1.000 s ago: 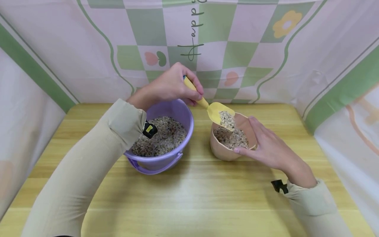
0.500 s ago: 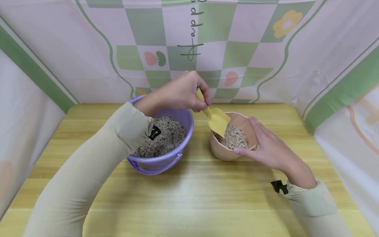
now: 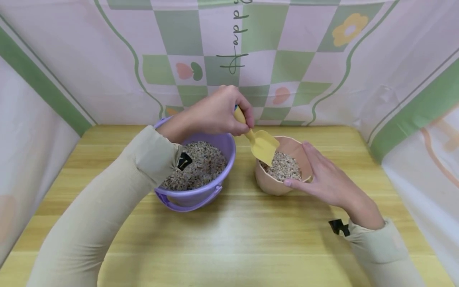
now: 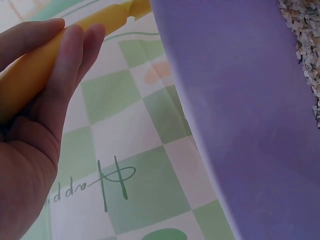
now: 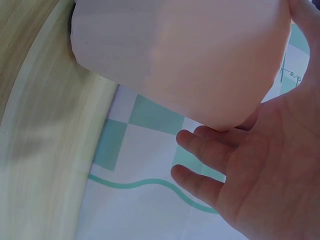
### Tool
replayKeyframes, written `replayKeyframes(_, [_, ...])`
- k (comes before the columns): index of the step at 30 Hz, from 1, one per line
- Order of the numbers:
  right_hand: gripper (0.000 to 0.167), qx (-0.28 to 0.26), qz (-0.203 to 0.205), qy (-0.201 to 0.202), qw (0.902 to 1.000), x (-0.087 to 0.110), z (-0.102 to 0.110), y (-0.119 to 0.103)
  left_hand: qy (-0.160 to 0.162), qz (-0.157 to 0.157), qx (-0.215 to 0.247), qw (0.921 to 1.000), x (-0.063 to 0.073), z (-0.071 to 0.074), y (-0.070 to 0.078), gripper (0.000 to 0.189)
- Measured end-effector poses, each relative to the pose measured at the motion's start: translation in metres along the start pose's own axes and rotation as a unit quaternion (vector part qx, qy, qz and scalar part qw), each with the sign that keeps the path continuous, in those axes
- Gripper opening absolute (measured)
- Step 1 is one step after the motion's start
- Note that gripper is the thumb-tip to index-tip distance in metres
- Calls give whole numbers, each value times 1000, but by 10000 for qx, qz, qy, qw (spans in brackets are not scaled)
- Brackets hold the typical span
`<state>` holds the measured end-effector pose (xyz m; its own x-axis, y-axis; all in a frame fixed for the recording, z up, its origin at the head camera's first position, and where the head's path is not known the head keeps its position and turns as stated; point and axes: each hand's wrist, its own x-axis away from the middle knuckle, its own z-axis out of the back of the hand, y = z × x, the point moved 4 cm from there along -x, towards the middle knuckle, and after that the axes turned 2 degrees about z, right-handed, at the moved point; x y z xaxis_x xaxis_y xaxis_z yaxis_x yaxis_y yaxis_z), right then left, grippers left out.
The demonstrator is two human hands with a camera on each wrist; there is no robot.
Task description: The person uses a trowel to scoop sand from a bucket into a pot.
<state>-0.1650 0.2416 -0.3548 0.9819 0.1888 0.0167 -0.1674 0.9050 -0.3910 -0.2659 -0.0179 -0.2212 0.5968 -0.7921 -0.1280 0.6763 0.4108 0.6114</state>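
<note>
My left hand (image 3: 222,113) grips the yellow handle of a toy scoop (image 3: 264,146). The blade is turned over, its back facing up and its tip just inside the pot's left rim. That pot (image 3: 271,185) is pinkish-beige and faceted, with pale gravel (image 3: 285,167) inside. On its right side my right hand (image 3: 328,177) holds it, thumb at the front rim and fingers towards the back. In the right wrist view two fingers (image 5: 202,187) stick out clear of the pot. Beneath my left forearm stands a purple bucket (image 3: 227,144) of darker mixed gravel (image 3: 204,167).
Both containers stand on a light wooden table (image 3: 229,239), with a gap between them. The bucket's handle (image 3: 191,206) hangs down at its front. Behind the table hangs a green and white checked cloth (image 3: 294,65), and cloth also closes off both sides.
The scoop has tipped over above the pot, and the gravel that lay on its blade is now in the pot. My left hand moved slightly right and down; the right hand stayed still.
</note>
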Motion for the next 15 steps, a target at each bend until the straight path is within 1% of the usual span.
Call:
replayKeyframes(6, [116,25,24,-20,10000,0,0,2,251,240,516,9981,11,6,-7,13])
replayKeyframes(8, [116,23,27,-17,10000,-1,0,2,375,204,647,9970,15,10,-9,13])
replayKeyframes(12, [115,0,52,6,10000,-1,1,5,578,-23,922,9941,21,17,-10,12])
replayKeyframes(15, [115,-7,74,21,10000,-1,1,6,666,-104,1083,9918,27,21,-11,8])
